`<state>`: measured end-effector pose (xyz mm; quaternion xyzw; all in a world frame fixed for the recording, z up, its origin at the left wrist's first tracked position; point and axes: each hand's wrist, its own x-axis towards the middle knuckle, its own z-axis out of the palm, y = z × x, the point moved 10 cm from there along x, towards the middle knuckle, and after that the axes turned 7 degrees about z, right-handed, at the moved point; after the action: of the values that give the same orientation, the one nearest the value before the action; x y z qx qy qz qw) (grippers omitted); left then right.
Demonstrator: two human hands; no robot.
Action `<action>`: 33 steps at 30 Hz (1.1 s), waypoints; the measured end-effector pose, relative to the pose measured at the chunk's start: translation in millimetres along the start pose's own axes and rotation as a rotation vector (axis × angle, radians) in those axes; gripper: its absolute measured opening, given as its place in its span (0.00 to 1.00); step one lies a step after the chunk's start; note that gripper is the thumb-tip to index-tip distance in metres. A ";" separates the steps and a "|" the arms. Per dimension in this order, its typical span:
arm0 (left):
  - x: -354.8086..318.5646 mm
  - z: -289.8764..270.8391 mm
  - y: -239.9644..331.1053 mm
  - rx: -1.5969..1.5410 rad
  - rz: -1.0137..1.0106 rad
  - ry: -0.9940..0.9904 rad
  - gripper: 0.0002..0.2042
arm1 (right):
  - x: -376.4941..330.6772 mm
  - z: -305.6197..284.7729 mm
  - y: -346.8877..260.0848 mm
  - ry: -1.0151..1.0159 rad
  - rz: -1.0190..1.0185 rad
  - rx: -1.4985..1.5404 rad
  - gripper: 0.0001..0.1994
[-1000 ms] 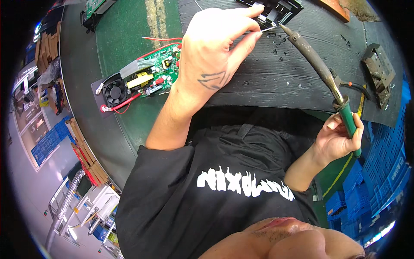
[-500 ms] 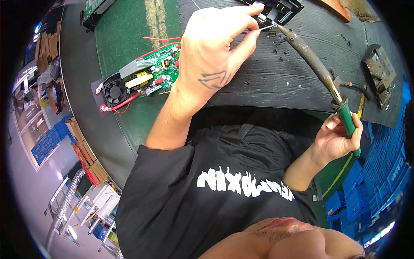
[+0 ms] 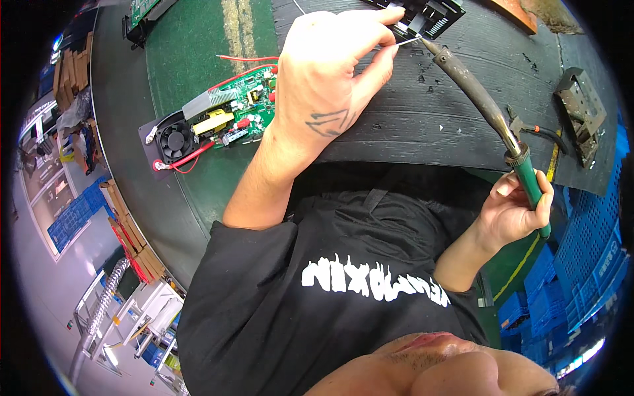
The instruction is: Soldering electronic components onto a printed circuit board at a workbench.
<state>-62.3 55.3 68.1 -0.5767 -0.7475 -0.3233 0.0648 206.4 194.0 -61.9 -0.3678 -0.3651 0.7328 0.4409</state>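
My left hand is closed in a pinch on a thin silvery solder wire. The wire's end reaches the near edge of a black slotted plastic part at the top of the view. In my right hand is the green handle of a soldering iron, its long metal shaft slanting up and left. The iron's tip meets the wire's end at the black part; the exact contact is too small to make out. Beside my left wrist lies a green circuit board, partly hidden by that hand.
A black fan and red wires sit at the board's left end. A dark metal stand is on the black mat at right, near a black cable. Blue crates stand at lower right. Small dark scraps dot the mat.
The soldering iron and my right hand have shifted very slightly left and up. My left hand stays almost in place with the solder wire.
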 end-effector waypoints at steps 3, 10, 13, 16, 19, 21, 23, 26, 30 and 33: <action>0.4 -0.4 0.0 0.003 0.004 0.003 0.06 | 1.6 -2.4 1.0 -0.010 0.008 -0.022 0.21; 0.3 2.0 -1.2 0.002 0.017 -0.008 0.06 | 2.3 -2.4 0.4 0.003 0.010 -0.032 0.21; -0.8 3.5 -4.2 -0.022 -0.007 -0.030 0.06 | 1.4 -0.7 -0.7 0.001 0.000 -0.031 0.21; -9.9 -8.5 1.9 -0.160 0.505 0.375 0.06 | 1.8 0.9 1.3 0.014 0.027 -0.019 0.21; 0.1 0.9 -4.3 -0.075 0.055 -0.028 0.06 | 4.6 -5.2 -1.9 0.024 0.018 -0.003 0.21; -0.4 0.3 -5.8 -0.065 0.282 0.122 0.05 | 5.2 -4.6 -1.8 0.015 0.022 0.030 0.21; -7.6 -16.0 9.2 -0.049 0.514 0.264 0.05 | 5.1 -2.3 -0.3 0.012 0.024 0.057 0.21; 11.5 -26.7 -12.7 -0.203 -0.068 0.035 0.03 | 5.5 -17.3 2.1 0.037 0.025 0.070 0.21; -3.5 -76.6 -47.9 0.077 -0.222 0.067 0.07 | 3.3 -15.3 1.6 0.024 0.023 0.084 0.21; -20.9 -120.1 -78.2 0.394 -0.316 0.041 0.06 | 2.5 -13.9 1.8 -0.004 0.030 0.103 0.21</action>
<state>-159.3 -38.6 120.3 -0.4223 -0.8754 -0.1891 0.1401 216.8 198.6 -70.4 -0.3486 -0.3222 0.7578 0.4477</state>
